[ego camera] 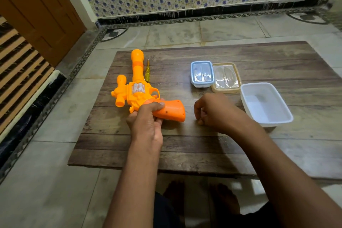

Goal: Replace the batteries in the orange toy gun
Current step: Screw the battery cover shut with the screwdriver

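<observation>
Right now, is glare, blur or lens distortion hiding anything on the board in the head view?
Head view: wide-angle bending curves the wooden board edges and floor lines. Glare on the clear lids of the blue container and beige container hides their contents. The orange toy gun and yellow screwdriver read sharp. The left hand grips the gun's handle; the right hand is curled, its contents unclear.

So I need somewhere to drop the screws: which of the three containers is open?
The white tub, nearest the right hand. It has no lid; the blue-rimmed and beige-rimmed boxes have clear lids on.
</observation>
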Demonstrator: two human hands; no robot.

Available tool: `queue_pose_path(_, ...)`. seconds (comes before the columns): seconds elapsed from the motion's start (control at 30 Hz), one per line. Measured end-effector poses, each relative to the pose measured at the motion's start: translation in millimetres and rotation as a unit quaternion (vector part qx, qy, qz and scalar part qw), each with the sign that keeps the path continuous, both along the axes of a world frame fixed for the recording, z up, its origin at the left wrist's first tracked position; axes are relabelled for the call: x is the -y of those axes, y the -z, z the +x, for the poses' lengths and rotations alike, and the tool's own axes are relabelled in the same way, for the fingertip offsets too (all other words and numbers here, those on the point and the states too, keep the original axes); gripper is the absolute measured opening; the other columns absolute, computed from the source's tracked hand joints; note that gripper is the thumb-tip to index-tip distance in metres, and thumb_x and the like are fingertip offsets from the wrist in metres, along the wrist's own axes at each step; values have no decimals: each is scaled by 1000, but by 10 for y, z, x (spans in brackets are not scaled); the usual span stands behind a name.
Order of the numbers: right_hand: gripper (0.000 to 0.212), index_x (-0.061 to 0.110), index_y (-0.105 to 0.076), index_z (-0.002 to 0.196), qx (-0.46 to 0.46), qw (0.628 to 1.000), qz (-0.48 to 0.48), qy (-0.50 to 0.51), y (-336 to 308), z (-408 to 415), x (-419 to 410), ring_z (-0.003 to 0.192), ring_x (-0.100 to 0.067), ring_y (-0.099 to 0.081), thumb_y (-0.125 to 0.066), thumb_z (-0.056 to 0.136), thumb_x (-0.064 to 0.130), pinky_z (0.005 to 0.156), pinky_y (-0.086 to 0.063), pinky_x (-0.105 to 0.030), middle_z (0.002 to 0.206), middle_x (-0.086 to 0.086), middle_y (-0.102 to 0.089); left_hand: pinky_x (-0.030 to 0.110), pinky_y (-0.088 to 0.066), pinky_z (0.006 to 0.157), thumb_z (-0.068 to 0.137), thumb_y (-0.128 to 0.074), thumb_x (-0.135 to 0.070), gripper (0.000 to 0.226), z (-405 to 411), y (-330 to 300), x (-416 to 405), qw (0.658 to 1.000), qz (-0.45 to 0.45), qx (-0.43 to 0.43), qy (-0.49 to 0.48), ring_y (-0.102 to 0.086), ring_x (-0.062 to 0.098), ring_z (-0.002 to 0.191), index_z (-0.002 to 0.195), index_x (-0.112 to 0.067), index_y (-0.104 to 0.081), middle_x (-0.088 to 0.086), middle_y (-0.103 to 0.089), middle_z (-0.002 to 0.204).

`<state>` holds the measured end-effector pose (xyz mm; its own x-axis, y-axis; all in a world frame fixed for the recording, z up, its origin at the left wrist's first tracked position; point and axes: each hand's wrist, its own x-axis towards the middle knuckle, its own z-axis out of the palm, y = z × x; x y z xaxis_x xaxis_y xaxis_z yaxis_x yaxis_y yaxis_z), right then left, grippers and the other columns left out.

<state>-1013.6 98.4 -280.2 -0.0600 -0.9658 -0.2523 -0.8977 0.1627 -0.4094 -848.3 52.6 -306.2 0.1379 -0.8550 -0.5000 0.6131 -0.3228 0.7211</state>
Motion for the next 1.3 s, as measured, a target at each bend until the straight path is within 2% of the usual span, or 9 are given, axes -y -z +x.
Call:
queue_pose_path(0.17,22,27,-66,78,-2,1000,1,0,33,21,12,82,-19,-62,-69,90,9,65,-44,-25,86,-1,-63,43,-58,83,76,-63,23,41,-11,-9,-14,1000,7,9,-6,-69,40,118,95,-13,-63,21,-71,125)
queue_pose_path(0.43,5,10,-64,86,-25,999,15,-29,30,49,-4,82,-28,-62,-59,88,10,76,-59,-46,90,-11,-64,39,-56,74,79,-61,24,40,-19,-58,-35,1000,-4,9,0,-74,28,91,93,-13,-62,14,-72,103)
queue_pose_path(0.6,7,15,-71,81,45,995,-86,-4,-23,30,-10,74,-15,-62,-69,84,9,61,-51,-26,80,-1,-68,37,-56,72,77,-62,24,40,-12,-39,-26,1000,-5,11,-1,-74,29,94,94,-13,-64,14,-73,105)
queue_pose_path(0.73,17,14,-69,97,131,964,-231,0,-16,87,-25,77,-10,-68,-73,86,2,71,-59,-26,82,1,-72,40,-57,75,75,-65,22,43,-14,4,-2,1000,-2,18,0,-72,31,108,101,-13,-66,15,-74,118)
queue_pose_path(0.87,17,14,-79,101,159,954,-251,-29,-6,180,34,86,-17,-68,-74,89,3,80,-58,-36,91,-2,-74,45,-61,84,73,-68,19,44,-6,26,-4,999,0,35,5,-72,37,111,107,-9,-67,21,-73,121)
queue_pose_path(0.97,14,14,-81,95,152,951,-261,-65,9,277,85,86,-21,-65,-73,89,4,79,-57,-43,93,-6,-72,43,-60,76,74,-68,17,36,-10,12,-19,998,0,58,9,-72,35,103,99,-9,-68,19,-74,113)
queue_pose_path(1.07,13,12,-79,93,140,943,-284,-102,14,349,110,80,-17,-64,-77,84,3,72,-55,-37,89,-3,-72,37,-56,64,74,-66,19,28,-13,-13,-16,998,-5,65,8,-70,31,84,88,-6,-68,17,-72,92)
queue_pose_path(1.2,18,10,-78,91,105,939,-297,-136,-5,384,133,73,-22,-66,-70,81,-2,61,-47,-28,84,-7,-70,34,-56,62,77,-61,20,26,-15,-47,-28,998,-10,65,12,-67,26,71,86,-5,-66,14,-68,82)
queue_pose_path(1.3,23,9,-80,93,89,936,-303,-156,-11,406,126,68,-26,-66,-61,81,6,58,-52,-34,83,-11,-68,33,-58,63,79,-60,19,26,-7,-54,-39,998,-13,61,19,-67,23,68,86,-5,-66,13,-67,80)
